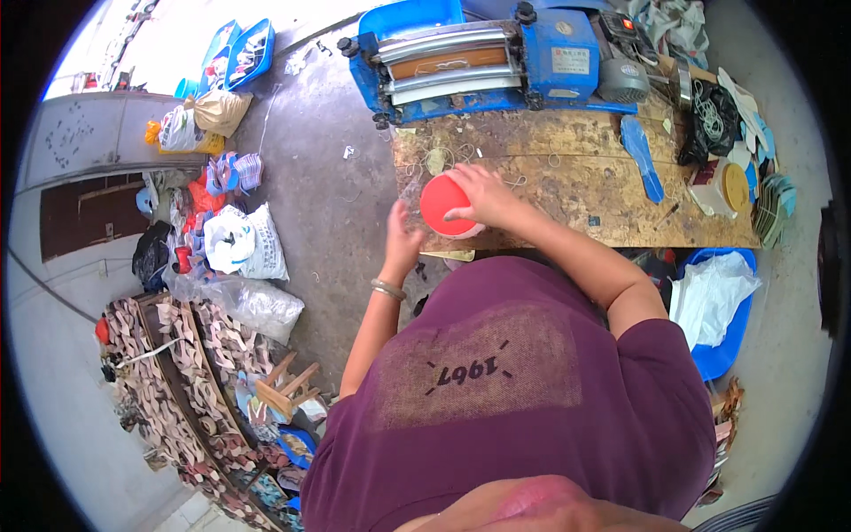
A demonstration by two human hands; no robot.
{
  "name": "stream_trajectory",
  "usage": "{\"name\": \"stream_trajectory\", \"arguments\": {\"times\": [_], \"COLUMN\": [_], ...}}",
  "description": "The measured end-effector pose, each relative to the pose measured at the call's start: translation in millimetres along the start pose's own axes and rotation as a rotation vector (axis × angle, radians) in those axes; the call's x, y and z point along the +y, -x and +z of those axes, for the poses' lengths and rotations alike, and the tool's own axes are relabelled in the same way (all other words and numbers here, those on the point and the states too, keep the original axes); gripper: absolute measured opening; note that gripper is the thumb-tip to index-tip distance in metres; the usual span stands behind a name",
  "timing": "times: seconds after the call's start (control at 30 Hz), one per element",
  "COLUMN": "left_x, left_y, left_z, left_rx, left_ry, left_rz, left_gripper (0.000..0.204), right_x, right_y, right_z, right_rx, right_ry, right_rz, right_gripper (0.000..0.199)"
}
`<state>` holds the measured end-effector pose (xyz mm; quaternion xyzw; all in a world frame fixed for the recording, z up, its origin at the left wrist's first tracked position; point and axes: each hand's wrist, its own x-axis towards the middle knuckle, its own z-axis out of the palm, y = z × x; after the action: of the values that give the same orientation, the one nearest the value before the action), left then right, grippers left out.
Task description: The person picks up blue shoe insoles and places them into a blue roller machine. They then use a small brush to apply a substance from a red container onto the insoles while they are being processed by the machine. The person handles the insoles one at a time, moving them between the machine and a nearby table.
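A round red lid (pixel 439 202) sits at the near left edge of the wooden bench, with a little of a pale tub showing under its near rim. Over the lid's right side lies my right hand (pixel 483 195), its thumb and fingers spread across the red top and gripping it. Close by on the left, my left hand (pixel 404 238) is held upright with its fingers apart. I cannot tell whether its fingertips touch the rim. A bangle circles my left wrist.
A blue roller machine (pixel 452 71) stands across the bench's far side. On the wooden bench (pixel 550 213) lie a blue flat cutout (pixel 640 155) and loose threads. A yellow-lidded tub (pixel 734 188) stands at right. Bags (pixel 248 239) and shelves of cut pieces (pixel 177 381) line the left.
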<state>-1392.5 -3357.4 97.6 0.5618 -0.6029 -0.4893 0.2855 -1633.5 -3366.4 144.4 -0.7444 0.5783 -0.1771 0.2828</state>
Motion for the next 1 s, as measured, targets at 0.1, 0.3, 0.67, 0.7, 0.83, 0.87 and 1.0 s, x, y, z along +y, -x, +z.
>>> {"name": "stream_trajectory", "arguments": {"times": [0.1, 0.3, 0.67, 0.7, 0.83, 0.87, 1.0], "left_x": [-21.2, -42.4, 4.8, 8.2, -9.5, -9.3, 26.9], "left_y": [-7.6, 2.0, -10.3, -12.0, 1.9, 7.2, 9.2], "left_z": [21.6, 45.4, 49.8, 49.3, 65.1, 62.6, 69.9], "left_rx": [-0.230, -0.163, -0.072, -0.071, -0.031, -0.048, -0.094], "left_ry": [-0.174, 0.171, 0.183, 0.174, 0.161, 0.192, 0.151], "left_rz": [0.278, 0.093, 0.213, 0.213, 0.079, 0.052, 0.027], "left_gripper": [0.094, 0.118, 0.121, 0.118, 0.105, 0.103, 0.093], "right_x": [-22.6, -44.1, -5.4, 16.3, 168.4, 186.8, 270.6], "right_y": [-7.1, -13.1, -18.7, -15.8, 37.5, 58.7, 149.8], "right_z": [14.5, 39.3, 21.2, 20.9, 17.9, -8.2, -82.5], "right_rx": [-0.020, 0.141, 0.180, 0.257, 0.527, 0.529, 0.763], "right_ry": [0.141, 0.270, 0.132, 0.079, 0.008, -0.069, 0.168], "right_rz": [-0.010, -0.147, -0.415, -0.355, 0.031, 0.183, 0.733], "right_gripper": [0.090, 0.086, 0.056, 0.051, 0.029, 0.029, 0.031]}}
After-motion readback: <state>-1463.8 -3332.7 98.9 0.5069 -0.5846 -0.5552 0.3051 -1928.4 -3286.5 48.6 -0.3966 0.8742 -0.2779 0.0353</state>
